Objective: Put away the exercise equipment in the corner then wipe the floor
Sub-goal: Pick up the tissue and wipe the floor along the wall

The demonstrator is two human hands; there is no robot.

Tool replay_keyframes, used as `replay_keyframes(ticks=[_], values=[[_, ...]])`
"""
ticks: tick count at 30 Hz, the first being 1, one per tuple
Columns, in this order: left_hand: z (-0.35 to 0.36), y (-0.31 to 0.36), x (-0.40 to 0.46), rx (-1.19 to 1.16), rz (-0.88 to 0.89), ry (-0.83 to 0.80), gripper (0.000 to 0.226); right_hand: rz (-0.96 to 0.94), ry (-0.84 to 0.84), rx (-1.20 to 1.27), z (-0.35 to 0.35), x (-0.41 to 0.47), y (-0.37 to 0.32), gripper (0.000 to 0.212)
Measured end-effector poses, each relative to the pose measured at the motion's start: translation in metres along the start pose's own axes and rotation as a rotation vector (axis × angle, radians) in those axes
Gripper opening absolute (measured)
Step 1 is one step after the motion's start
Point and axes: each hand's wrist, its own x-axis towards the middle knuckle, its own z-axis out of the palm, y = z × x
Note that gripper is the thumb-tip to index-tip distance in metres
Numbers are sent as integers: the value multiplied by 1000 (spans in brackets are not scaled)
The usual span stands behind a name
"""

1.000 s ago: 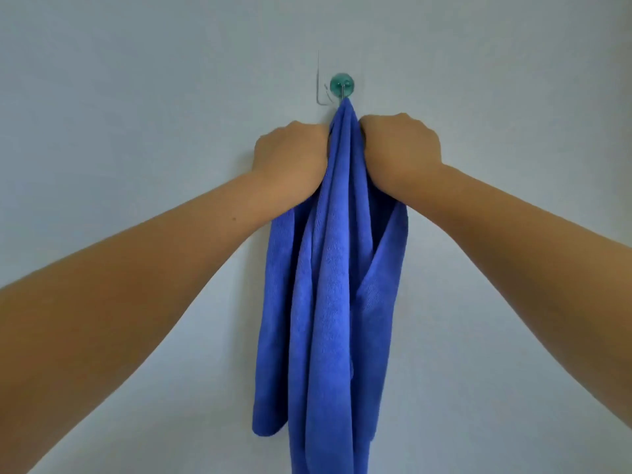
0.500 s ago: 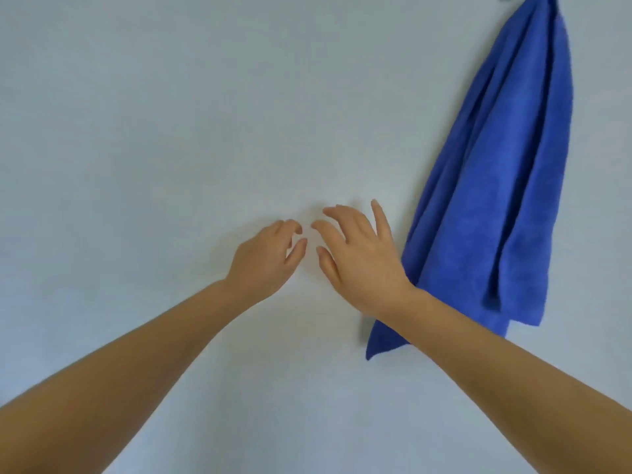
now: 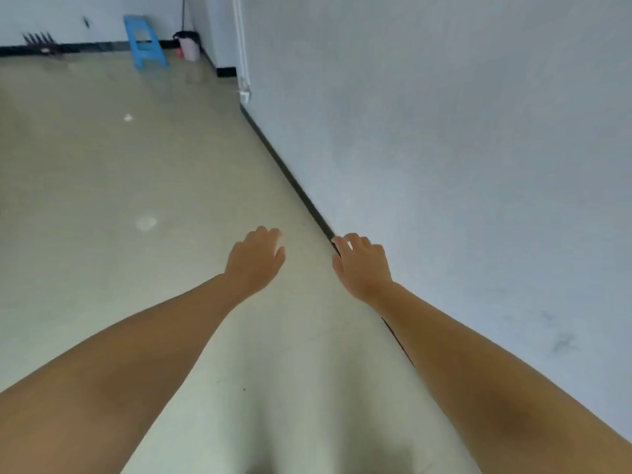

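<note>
Floor (image 3: 136, 165) beyond the loosely spread, empty fingers of the left hand (image 3: 254, 261) and right hand (image 3: 362, 268) looks bare; wiping seems finished, nothing left to grasp.

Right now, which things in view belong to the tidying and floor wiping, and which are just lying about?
Job: floor; left hand and right hand, both empty.
Lying about: blue stool, bin, dark rack.
</note>
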Motion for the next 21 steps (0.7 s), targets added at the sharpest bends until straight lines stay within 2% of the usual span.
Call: replay_keyframes(ticks=[5, 10, 15, 21], values=[[6, -147, -108, 149, -321, -130, 43, -48, -283, 105, 75, -5, -137, 46], [0, -222, -156, 124, -549, -177, 45, -178, -399, 122, 105, 21, -231, 48], [9, -272, -152, 94, -653, -245, 46, -292, -459, 102, 131, 72, -288, 47], [13, -354, -79, 92, -673, -268, 47, -319, -472, 62, 160, 174, -326, 47]])
